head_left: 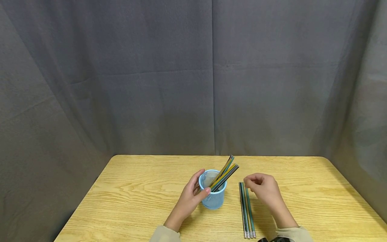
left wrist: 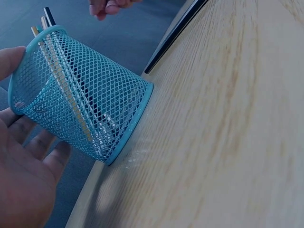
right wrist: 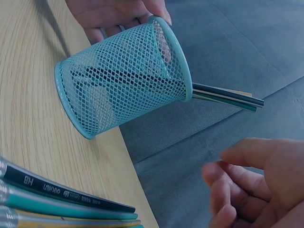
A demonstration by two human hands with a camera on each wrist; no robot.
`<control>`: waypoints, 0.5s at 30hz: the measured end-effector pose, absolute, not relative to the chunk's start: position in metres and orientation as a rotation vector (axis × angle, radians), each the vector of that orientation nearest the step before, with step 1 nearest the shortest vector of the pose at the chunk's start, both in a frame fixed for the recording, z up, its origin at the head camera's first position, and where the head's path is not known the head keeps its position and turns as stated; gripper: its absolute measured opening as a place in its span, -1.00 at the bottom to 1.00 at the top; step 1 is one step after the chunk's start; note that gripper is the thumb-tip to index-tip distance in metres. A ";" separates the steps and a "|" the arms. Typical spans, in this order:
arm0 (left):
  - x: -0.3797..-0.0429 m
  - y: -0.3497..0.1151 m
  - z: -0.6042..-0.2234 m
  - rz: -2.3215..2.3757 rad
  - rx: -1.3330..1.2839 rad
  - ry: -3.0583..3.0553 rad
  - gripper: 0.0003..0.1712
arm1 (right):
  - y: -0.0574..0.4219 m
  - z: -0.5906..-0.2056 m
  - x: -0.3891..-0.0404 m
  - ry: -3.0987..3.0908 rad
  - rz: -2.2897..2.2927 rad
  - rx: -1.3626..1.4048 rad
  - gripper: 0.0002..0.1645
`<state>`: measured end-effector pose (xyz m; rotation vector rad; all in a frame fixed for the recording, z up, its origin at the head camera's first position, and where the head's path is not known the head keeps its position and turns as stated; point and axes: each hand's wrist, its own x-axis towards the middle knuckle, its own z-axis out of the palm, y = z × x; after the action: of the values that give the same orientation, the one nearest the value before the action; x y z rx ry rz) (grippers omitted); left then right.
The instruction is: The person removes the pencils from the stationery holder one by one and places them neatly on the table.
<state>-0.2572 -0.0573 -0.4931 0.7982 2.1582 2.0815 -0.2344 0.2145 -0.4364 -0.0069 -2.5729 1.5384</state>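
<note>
A light-blue mesh pencil cup (head_left: 213, 201) stands on the table with several pencils (head_left: 225, 176) leaning out to the right. My left hand (head_left: 191, 198) holds the cup from its left side, thumb at the rim and fingers along the mesh wall. To the cup's right lies a row of black, green and yellow pencils (right wrist: 61, 197), side by side, their metal-ended tips toward me. Above the far ends of that row is my right hand (head_left: 266, 188), fingers loosely bent. Nothing shows between its thumb and fingers (right wrist: 237, 183) in the right wrist view.
The wood-grain table (head_left: 136, 195) has rounded far corners. Grey curtains (head_left: 166, 101) hang behind it and along both sides. Part of a dark object (head_left: 279, 239) shows at the right wrist.
</note>
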 end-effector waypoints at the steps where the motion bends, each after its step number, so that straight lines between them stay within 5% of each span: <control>1: -0.257 -0.057 -0.493 2.082 0.801 2.165 -0.24 | 0.214 -0.436 -0.234 -2.562 1.543 -0.002 -0.81; 15: -0.257 -0.057 -0.493 2.058 0.789 2.196 -0.24 | 0.207 -0.432 -0.233 -2.450 1.604 0.012 -0.75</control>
<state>-0.2567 -0.0574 -0.4930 0.7893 2.1963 2.0582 -0.2330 0.2075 -0.4324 0.0119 -2.4504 1.6044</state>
